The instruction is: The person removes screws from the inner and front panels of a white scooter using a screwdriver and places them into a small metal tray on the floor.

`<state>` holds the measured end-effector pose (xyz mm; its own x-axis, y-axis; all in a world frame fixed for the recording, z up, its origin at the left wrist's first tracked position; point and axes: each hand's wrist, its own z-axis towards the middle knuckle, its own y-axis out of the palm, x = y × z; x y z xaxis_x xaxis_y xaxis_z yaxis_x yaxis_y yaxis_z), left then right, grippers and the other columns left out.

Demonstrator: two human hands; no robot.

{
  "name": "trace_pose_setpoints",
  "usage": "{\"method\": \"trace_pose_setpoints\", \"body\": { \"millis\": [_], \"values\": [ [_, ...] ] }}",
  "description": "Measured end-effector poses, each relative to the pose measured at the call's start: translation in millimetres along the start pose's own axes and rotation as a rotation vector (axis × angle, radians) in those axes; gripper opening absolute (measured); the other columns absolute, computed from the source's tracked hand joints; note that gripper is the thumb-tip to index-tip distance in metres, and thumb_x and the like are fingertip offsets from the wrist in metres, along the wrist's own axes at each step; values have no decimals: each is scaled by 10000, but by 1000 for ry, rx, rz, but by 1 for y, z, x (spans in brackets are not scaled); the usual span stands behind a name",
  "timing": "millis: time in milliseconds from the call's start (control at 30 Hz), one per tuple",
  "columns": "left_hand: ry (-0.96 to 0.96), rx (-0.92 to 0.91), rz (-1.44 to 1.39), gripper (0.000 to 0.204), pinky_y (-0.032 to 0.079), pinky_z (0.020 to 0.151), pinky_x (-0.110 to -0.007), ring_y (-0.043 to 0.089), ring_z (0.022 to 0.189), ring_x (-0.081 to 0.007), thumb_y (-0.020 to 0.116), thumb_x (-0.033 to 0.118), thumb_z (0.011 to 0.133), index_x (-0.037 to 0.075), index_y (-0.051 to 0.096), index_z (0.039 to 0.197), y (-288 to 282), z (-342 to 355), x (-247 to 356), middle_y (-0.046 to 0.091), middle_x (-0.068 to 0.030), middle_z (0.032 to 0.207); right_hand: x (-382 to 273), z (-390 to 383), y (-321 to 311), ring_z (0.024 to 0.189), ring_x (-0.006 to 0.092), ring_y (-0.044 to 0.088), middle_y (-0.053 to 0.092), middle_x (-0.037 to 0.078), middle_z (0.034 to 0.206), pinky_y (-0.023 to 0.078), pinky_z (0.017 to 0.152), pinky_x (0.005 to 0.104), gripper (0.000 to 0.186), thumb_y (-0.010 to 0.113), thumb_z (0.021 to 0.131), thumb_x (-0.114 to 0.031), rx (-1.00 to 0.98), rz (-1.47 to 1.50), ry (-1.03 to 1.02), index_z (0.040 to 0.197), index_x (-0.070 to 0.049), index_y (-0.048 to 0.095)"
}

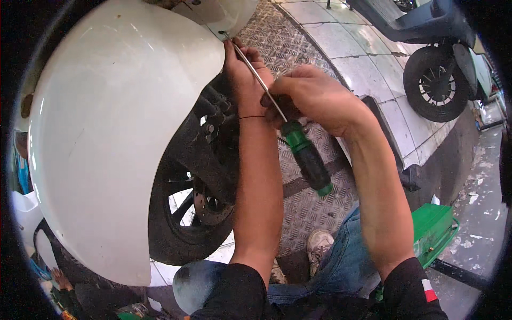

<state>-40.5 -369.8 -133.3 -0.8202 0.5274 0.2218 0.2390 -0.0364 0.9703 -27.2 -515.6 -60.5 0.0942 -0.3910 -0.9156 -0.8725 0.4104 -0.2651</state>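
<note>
From the head view, I'm crouched low, with a large white panel [106,133] curving over a black wheel [176,246] on my left. The screwdriver [305,154] slants across the middle: its green and black handle points back toward my knees, and its long shaft runs up to the far edge of the panel, where a smaller white part [232,15] with a small dark hole [222,32] meets it.

My left grip [249,74] is up at the tip end, thumb and fingers gathered close about the shaft; whether they pinch it or only guide it, I can't make out. My right grip [320,101] is blurred, its fingers curled in beside the shaft just above the handle, the palm off the handle itself. How firmly it holds, if at all, doesn't show.

As for progress, the panel sits in place over the wheel, and the tool is already up at the joint, so I judge the work there to be under way rather than finished. No loose fastener shows in my fingers, and the tip is too small and hidden to say whether it is seated, or how much turning is done or left.
</note>
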Motion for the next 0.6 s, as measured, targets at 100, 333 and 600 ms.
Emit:
{"method": "trace_pose_setpoints", "body": {
  "millis": [100, 333, 600],
  "values": [
    [56, 21, -5, 156, 512, 555, -234, 524, 593, -78, 547, 223, 946, 77, 599, 945, 5, 1, -2, 648, -29, 825, 5, 0, 2, 654, 129, 635, 679, 104, 790, 492, 585, 249, 232, 581, 886, -173, -38, 154, -78, 884, 40, 673],
    [153, -3, 228, 101, 447, 528, -282, 475, 552, -127, 562, 193, 925, 92, 561, 931, -15, 16, 5, 512, 22, 695, -1, -2, 8, 671, 142, 555, 645, 90, 769, 452, 596, 299, 310, 590, 845, -223, -41, 200, -108, 903, 66, 688],
    [576, -37, 990, 226, 449, 615, -247, 495, 675, -91, 541, 135, 885, 36, 527, 1088, -33, 1, 13, 549, -17, 892, 0, -9, 17, 753, 164, 581, 661, 107, 833, 474, 704, 315, 356, 604, 881, -305, 53, -34, -87, 965, 34, 673]
  ]
}}
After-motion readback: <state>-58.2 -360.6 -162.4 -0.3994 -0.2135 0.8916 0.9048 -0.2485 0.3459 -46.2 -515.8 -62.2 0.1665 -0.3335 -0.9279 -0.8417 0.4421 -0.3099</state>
